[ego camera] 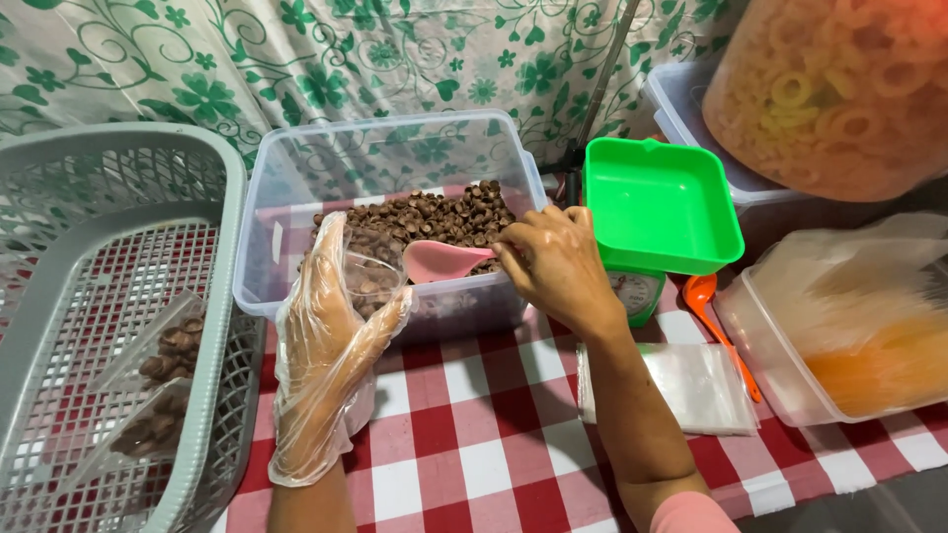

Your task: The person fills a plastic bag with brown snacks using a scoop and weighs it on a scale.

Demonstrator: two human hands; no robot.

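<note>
My left hand (331,341), in a loose clear plastic glove, holds a small clear bag (373,281) open against the front wall of a clear plastic tub (296,178). The tub holds small brown ring-shaped snacks (434,215). My right hand (555,265) grips the handle of a pink scoop (446,262), whose bowl points left toward the mouth of the bag. Some brown pieces show inside the bag.
A grey mesh basket (89,247) at left holds filled bags of brown snacks (168,360). A green-trayed kitchen scale (657,202) stands right of the tub. A stack of empty clear bags (691,385), an orange spoon (703,296) and tubs of orange snacks (849,326) lie at right.
</note>
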